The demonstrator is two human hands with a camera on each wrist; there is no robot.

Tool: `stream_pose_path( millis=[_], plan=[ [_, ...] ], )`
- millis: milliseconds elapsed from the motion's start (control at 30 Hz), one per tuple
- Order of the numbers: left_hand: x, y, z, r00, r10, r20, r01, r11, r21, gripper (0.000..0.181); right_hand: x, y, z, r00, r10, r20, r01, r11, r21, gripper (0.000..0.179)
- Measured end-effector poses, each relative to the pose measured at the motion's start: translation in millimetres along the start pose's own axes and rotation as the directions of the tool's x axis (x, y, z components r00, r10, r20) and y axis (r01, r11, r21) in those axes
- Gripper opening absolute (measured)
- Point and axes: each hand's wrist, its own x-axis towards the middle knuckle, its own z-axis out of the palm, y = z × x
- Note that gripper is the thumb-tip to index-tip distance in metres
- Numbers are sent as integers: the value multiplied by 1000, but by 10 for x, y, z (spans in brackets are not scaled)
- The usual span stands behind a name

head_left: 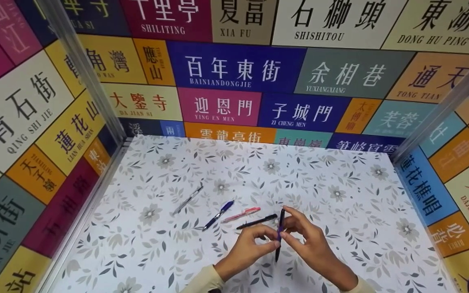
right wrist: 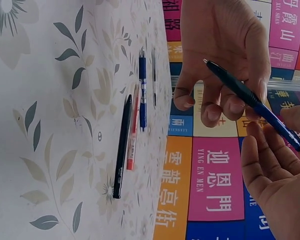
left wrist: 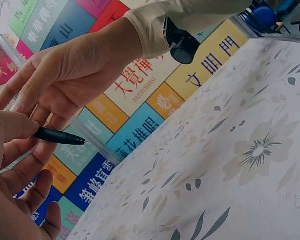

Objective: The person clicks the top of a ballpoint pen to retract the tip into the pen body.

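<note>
Between both hands, a pen (head_left: 279, 234) with a blue-purple barrel and dark grip stands nearly upright above the floral table. My left hand (head_left: 250, 246) pinches its lower part between thumb and fingers. At the upper part, my right hand (head_left: 310, 240) holds it, index fingertip by the top end and thumb lower down. In the right wrist view the pen (right wrist: 255, 105) shows its metal tip out. Its dark front end and tip also show in the left wrist view. Just beyond the left hand lies a black pen (head_left: 257, 221), with a pink pen (head_left: 241, 214) beside it.
Farther left on the floral tabletop (head_left: 149, 244) lie a blue pen (head_left: 218, 215) and a clear-barrelled pen (head_left: 188, 199). Panels of coloured street-name signs (head_left: 234, 67) wall the table at the back and both sides.
</note>
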Motion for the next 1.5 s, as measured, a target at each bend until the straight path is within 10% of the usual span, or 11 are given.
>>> stream_pose_path(
  millis=[1500],
  plan=[
    [12,-73,62,999,-14,-32,11,996,-89,16,-16,72,51,997,75,-21,-72,990,120,67]
  ],
)
